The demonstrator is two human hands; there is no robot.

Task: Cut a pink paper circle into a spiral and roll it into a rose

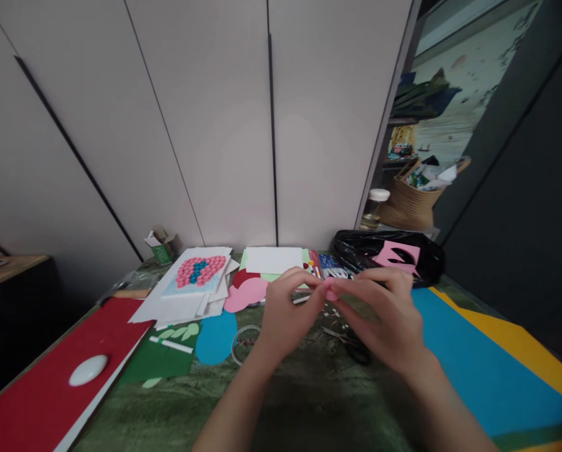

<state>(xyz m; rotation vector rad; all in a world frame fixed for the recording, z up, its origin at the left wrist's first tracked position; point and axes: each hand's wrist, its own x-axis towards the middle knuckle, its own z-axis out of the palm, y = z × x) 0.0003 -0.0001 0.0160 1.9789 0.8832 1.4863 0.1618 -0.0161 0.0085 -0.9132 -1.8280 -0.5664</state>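
Between both hands, above the table, is a small piece of pink paper [330, 291]; its exact shape is partly covered by fingertips. My left hand [287, 317] pinches its left side with thumb and forefinger. On the other side, the fingertips of my right hand [387, 314] close on the same piece. Below the right hand lie scissors [356, 346] with black handles, blades pointing left, beside small paper scraps. A clear round ring-like item [244, 344], perhaps a tape roll, lies left of my left wrist. Pink paper cutouts [247, 293] and a blue paper cutout [217, 339] lie farther left.
A picture of pink and blue paper balls [201, 273] rests on white sheets. Red card [115, 333] bears a white mouse-like object [88, 370]. Green paper [161, 364] carries a marker [171, 344]. Blue card [478, 370] lies right, below a black plastic bag [356, 245].
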